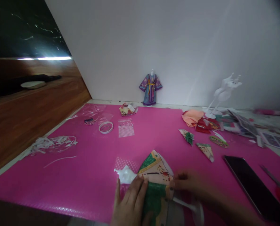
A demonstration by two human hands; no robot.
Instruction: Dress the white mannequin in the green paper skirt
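A small white doll mannequin (126, 174) lies on its side on the pink table cover, its stand's round base (201, 214) toward the right. Green and cream patterned doll clothing (157, 171) covers its middle, with gold borders and a small red floral print. Palm down, my left hand (131, 201) rests on the clothing beside the mannequin's white upper part, fingers stretched out. The fingertips of my right hand (185, 182) pinch the right edge of the cloth, above the stand rod. The mannequin's body beneath the cloth is hidden.
A purple doll robe (150, 89) stands against the wall. Tape (106, 127), a sheet of stick-on pearls (126, 131) and white strips (51, 144) lie left. Right are cloth scraps (193, 117), cut pieces (206, 150), a phone (250, 185), scissors (274, 179) and another mannequin (223, 92).
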